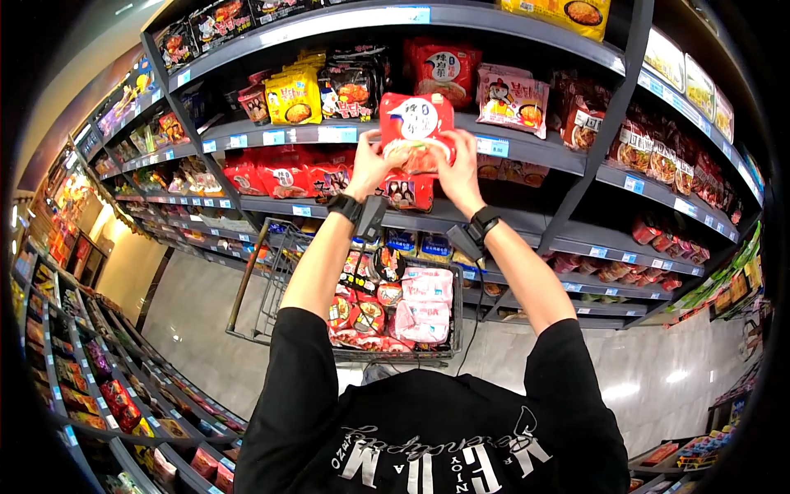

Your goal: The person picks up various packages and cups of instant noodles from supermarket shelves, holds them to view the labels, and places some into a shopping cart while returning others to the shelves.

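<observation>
Both of my hands hold one red packet of instant noodles [426, 117] in front of the shelf, upright with its printed face towards me. My left hand [372, 163] grips its left edge and my right hand [458, 162] its lower right side. Behind it, more red noodle packets [445, 71] stand on the shelf, with pink noodle packets [513, 99] to their right. Black packets [349, 92] and yellow packets [293, 96] stand to the left. On the shelf below lie more red packets [284, 179], partly hidden by my hands.
A metal shopping cart [458, 315] stands below my arms, holding pink packs [426, 302], red packets and round noodle bowls [389, 264]. Grey shelf edges [543, 154] cross in front. A shelf upright [608, 123] rises at the right. Another stocked shelf [92, 376] curves along the left.
</observation>
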{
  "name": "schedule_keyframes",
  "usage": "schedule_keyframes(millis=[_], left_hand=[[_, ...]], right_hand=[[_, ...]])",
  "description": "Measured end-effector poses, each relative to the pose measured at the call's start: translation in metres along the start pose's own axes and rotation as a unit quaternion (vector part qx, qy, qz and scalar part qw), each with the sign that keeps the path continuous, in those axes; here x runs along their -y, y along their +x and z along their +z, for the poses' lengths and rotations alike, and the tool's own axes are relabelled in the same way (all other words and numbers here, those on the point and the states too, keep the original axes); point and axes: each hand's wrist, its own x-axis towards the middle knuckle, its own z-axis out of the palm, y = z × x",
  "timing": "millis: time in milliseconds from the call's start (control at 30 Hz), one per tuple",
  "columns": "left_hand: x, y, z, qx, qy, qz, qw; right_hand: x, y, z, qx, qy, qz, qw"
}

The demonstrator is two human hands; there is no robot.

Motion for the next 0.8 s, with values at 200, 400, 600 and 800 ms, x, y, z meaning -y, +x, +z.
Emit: schedule_keyframes(millis=[200, 400, 600, 800], left_hand=[[-0.059, 0.063, 0.051, -0.060, 0.304, 0.195, 0.931], [-0.021, 0.115, 0.069, -0.051, 0.374, 0.224, 0.899], [0.020, 0.109, 0.070, 0.023, 0.594, 0.201, 0.779], [0.027, 0.104, 0.072, -0.040, 0.630, 0.219, 0.744]], right_hand=[[-0.014, 0.078, -0.027, -0.038, -0.059, -0.064, 0.995], [-0.056, 0.099, -0.020, 0.014, -0.152, -0.094, 0.984], [-0.080, 0.080, -0.005, 0.068, -0.444, -0.142, 0.882], [-0.074, 0.080, -0.002, 0.083, -0.459, -0.136, 0.874]])
